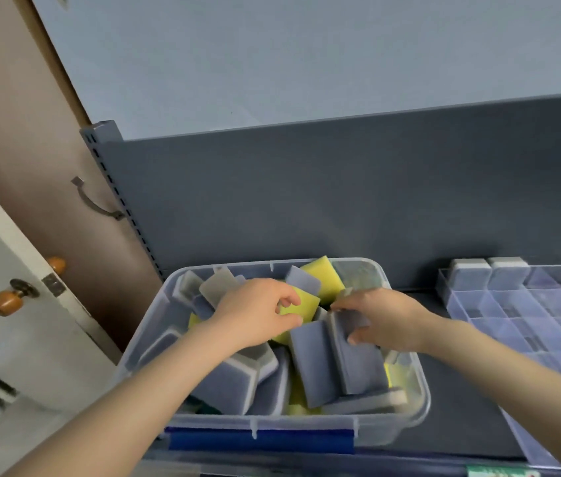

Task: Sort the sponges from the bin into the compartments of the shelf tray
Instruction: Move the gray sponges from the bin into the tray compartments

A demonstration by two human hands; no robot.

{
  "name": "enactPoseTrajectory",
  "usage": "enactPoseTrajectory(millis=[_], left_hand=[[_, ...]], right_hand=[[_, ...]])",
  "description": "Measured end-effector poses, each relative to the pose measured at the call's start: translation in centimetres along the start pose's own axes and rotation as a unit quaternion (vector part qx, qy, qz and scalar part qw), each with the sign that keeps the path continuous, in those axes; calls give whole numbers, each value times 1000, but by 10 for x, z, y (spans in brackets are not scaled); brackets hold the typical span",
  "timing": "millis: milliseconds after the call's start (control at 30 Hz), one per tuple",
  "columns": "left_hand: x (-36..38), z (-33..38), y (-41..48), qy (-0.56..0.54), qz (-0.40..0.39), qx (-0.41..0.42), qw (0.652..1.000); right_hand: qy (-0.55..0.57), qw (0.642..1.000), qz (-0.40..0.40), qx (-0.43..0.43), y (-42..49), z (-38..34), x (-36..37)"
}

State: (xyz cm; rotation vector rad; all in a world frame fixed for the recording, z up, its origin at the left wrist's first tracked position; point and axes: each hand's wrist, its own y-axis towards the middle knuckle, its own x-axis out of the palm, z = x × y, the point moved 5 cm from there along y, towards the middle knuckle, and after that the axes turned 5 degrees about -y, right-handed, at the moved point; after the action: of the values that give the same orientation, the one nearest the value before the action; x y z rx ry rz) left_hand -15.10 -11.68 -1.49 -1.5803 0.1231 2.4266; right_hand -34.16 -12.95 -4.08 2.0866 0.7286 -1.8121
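While most sponges [234, 380] lie jumbled at all angles in the bin [422, 394], two are in hand. Each is a rectangular foam slab, either blue-grey with a paler layer on one face or bright yellow. The left hand [258, 315] pinches a yellow sponge [301, 302] between curled forefinger and thumb near the middle of the heap. The right hand [387, 318] grips an upright blue-grey sponge [358, 366], fingers hooked over its top edge and thumb pressed on its broad face. The bin is translucent plastic with rounded corners and a blue strip [261, 440] along its near wall. Just to its right lies the shelf tray [478, 304], clear plastic divided into rectangular compartments. Two pale grey sponges [471, 273] stand side by side in its far-left compartments. Both containers rest on a matte dark grey shelf [461, 407] with a back panel [341, 201].
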Motion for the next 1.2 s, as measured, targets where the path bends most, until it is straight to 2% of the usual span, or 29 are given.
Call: enactPoseTrajectory(millis=[133,367,500,733,967,1100,1200], left_hand=[[14,11,9,37,-24,39,998],[31,20,12,104,-63,62,991],[33,19,8,124,-62,61,988],[31,19,-2,65,-75,74,992],[-30,34,16,-72,23,70,995],[-53,56,29,-84,74,100,989],[-55,77,37,-84,91,120,985]], right_hand=[[-4,1000,-10,21,-5,-3,4],[-21,999,27,28,-20,-7,-13],[27,998,43,33,-26,-5,-19],[117,990,61,56,-36,2,-17],[203,955,195,97,-63,20,-63],[193,937,269,112,-88,36,-92],[178,932,289,131,-104,54,-103]])
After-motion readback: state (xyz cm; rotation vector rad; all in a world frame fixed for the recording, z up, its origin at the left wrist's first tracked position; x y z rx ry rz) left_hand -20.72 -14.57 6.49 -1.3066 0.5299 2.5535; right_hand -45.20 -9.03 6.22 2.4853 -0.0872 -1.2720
